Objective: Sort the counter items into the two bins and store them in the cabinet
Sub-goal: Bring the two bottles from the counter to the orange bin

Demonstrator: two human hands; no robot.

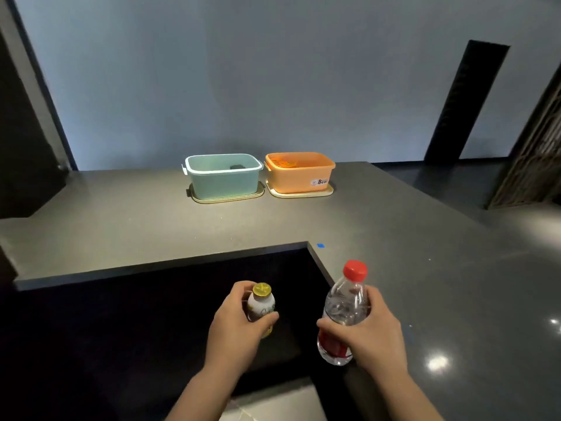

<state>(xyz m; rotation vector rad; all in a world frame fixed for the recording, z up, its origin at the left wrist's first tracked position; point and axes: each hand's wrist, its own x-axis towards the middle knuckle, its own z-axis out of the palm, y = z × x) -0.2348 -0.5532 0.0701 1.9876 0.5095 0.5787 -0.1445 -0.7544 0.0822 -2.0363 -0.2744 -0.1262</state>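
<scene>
1. Head view looks down at my two hands, and each one holds a bottle in front of the dark gap below the counter edge.
2. My left hand point(239, 320) has its fingers and thumb curled round a small white bottle point(261, 308) with a gold cap. The bottle stands almost upright in my grip.
3. My right hand point(368, 329) is wrapped round a clear water bottle point(344, 308) with a red cap and a red label low down. This bottle leans a little to the left at the bottom.
4. The two bottles are near each other but do not touch.
5. The grey counter point(394, 226) bends in an L shape, and a tiny blue mark point(320, 245) sits at its inner corner.
6. Far back on the counter, by the wall, stand two bins side by side, just apart.
7. The green bin point(224, 180) is on the left. Something small and dark lies inside it, but I cannot tell what it is.
8. The orange bin point(299, 174) is on the right, with the word "Bear" on its front. Something orange lies inside.
9. Each bin sits on a flat pale lid or tray.
10. A tall dark panel point(464, 101) leans across the pale wall on the right.
</scene>
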